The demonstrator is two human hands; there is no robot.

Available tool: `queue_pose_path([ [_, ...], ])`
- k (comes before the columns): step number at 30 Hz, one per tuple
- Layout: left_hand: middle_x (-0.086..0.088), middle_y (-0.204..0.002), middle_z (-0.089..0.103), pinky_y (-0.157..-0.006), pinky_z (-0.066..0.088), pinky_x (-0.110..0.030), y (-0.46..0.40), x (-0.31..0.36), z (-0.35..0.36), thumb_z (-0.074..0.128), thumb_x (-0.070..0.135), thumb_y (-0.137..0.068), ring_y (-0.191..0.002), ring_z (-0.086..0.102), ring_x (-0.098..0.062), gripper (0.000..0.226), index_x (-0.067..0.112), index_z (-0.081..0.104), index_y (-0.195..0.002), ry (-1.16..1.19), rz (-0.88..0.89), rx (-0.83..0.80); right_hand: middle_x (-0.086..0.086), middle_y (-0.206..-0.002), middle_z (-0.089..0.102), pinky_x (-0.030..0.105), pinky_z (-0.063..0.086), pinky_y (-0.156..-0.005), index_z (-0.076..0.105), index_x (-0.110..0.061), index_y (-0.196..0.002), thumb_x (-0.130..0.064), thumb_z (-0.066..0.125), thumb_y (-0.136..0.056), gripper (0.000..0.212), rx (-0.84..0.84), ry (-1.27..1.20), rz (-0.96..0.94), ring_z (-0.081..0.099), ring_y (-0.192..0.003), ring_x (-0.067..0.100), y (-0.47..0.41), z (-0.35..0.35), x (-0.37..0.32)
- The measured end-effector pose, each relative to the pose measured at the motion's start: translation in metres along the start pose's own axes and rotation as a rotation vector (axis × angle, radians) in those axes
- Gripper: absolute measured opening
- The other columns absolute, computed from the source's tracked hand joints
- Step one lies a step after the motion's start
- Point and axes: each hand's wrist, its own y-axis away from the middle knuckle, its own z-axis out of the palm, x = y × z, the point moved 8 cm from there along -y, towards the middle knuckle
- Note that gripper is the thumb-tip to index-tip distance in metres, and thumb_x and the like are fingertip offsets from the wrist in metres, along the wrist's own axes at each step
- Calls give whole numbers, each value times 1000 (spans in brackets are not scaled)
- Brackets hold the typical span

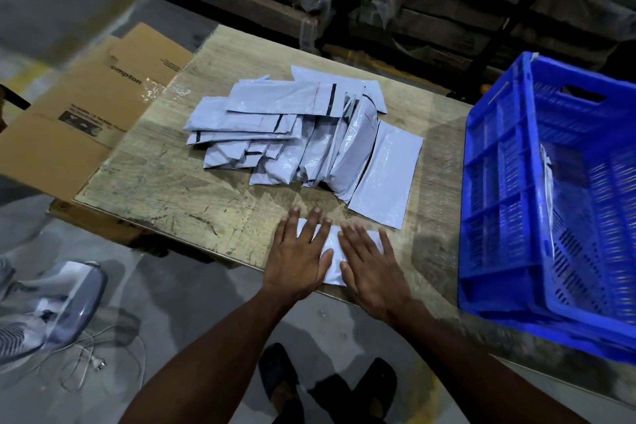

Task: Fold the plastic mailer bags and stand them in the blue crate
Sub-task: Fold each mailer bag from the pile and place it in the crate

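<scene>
Both hands, left [298,256] and right [370,263], grip flat and spread, press a folded mailer bag [332,251] at desk [179,189] front edge, mailer pile [292,127] behind, blue crate [550,203] right, cardboard box [86,113] left.

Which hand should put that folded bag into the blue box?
Probably the right hand. Both hands press flat on the folded mailer at the table's near edge, but the blue crate stands on the right, so the right hand has the shorter path. The left hand would have to cross over.
</scene>
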Motion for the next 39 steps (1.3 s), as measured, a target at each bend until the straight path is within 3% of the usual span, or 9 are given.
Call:
queue_pose_path([
  [7,-4,-167,31,-122,23,-56,1,-4,5,39,56,-100,-155,18,-40,64,21,47,-153,18,4,8,-2,-165,28,49,16,-122,37,-19,-155,-40,24,-106,56,-55,-91,38,15,-155,17,-5,13,0],
  [14,-8,-171,19,-122,20,-60,3,-2,3,37,62,-99,-156,6,-45,74,23,32,-161,3,39,11,-7,-167,20,44,11,-125,33,-26,-156,-46,20,-107,55,27,-286,225,9,-155,14,9,9,20],
  [19,-11,-170,21,-120,21,-64,3,-2,5,42,64,-94,-155,9,-48,74,22,43,-155,10,42,11,-1,-168,16,44,10,-125,27,-24,-159,-49,14,-107,60,-5,-187,213,5,-156,18,12,15,21],
  [24,-9,-170,22,-121,17,-65,2,-1,4,37,65,-96,-156,7,-44,72,24,44,-155,-27,26,-19,4,-166,24,58,14,-120,34,-18,-156,-45,12,-108,60,-43,-91,184,15,-155,24,6,4,17],
  [27,-8,-170,22,-121,17,-65,2,-1,4,34,66,-98,-158,5,-39,72,25,40,-157,-22,20,-6,3,-164,30,52,21,-120,35,-14,-155,-37,18,-109,55,-13,-150,49,22,-153,18,-3,0,-3],
  [30,-8,-170,23,-121,17,-64,3,-1,3,31,62,-101,-158,6,-35,72,21,36,-159,-20,26,13,-4,-165,26,46,18,-122,31,-19,-157,-40,15,-110,54,-18,-182,46,18,-153,11,-6,5,-5],
  [34,-8,-169,26,-122,18,-62,3,-1,4,31,60,-101,-158,12,-33,71,19,36,-160,-8,37,9,-6,-165,26,46,18,-121,32,-21,-157,-41,12,-110,55,-31,-137,53,17,-153,10,-7,7,-5],
  [39,-14,-169,21,-123,17,-61,2,0,1,26,58,-102,-157,9,-39,75,11,34,-159,-25,16,-19,-10,-166,20,48,18,-121,29,-26,-158,-45,24,-108,54,-37,-183,52,14,-154,13,-2,7,2],
])
